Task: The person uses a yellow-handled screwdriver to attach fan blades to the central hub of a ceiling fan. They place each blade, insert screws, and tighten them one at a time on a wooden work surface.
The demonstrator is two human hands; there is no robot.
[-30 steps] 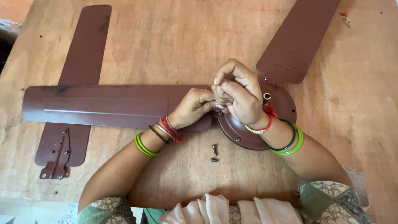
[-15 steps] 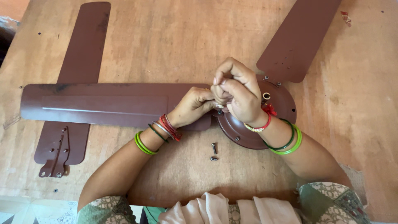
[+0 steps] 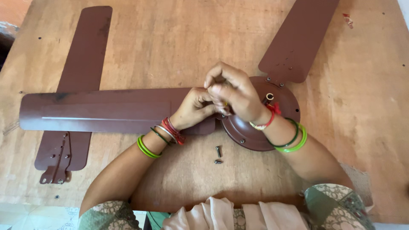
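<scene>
A brown ceiling fan lies on the wooden table. Its round hub [image 3: 255, 136] sits at the centre, with one blade [image 3: 106, 110] running left from it and another blade [image 3: 298, 38] bolted on at the upper right. My left hand [image 3: 194, 108] grips the hub end of the left blade where it meets the hub. Directly above that joint is my right hand [image 3: 232, 91], its fingers pinched shut on a small object that is almost entirely hidden. Both hands touch each other.
A third loose blade [image 3: 85, 51] lies under the left blade, its bracket end [image 3: 55, 170] near the table's front edge. Two loose screws [image 3: 218, 155] lie just in front of the hub. A short metal tube [image 3: 269, 97] and a red thread stick up from the hub.
Both hands have stayed at the joint, and the right hand's fingers have shifted slightly left and curled tighter. The view has drifted a little.
</scene>
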